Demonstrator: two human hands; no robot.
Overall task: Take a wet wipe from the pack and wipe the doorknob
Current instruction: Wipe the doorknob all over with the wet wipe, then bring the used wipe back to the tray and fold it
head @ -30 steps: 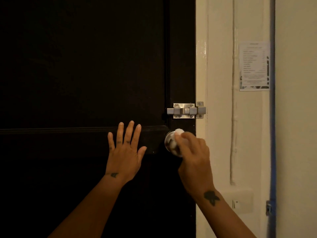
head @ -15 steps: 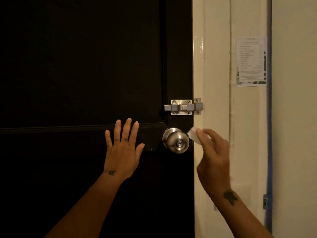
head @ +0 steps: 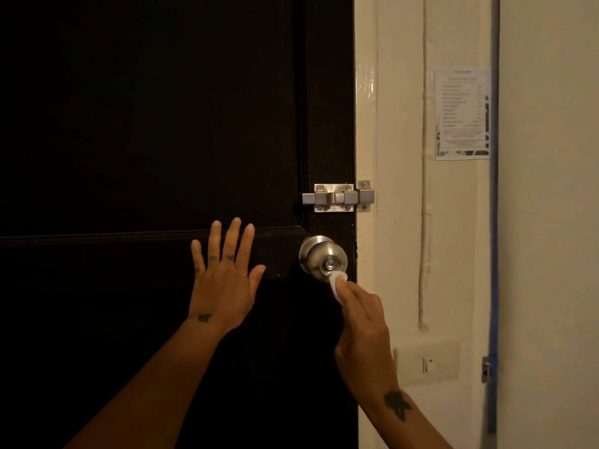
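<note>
A round silver doorknob (head: 319, 256) sits on the dark door (head: 146, 124) near its right edge. My right hand (head: 363, 332) pinches a small folded white wet wipe (head: 337, 285) and presses it against the knob's lower right rim. My left hand (head: 225, 277) lies flat on the door to the left of the knob, fingers spread, holding nothing. The wipe pack is not in view.
A silver slide bolt (head: 338, 197) is mounted just above the knob, bridging door and cream frame (head: 366, 124). A printed notice (head: 462, 113) hangs on the wall at right, with a light switch plate (head: 428, 364) below and a blue vertical strip (head: 493, 222).
My right hand wiped over the knob's front, swung off to its right side, and now has come down under the knob with the wipe touching its lower rim. The left hand stayed flat.
</note>
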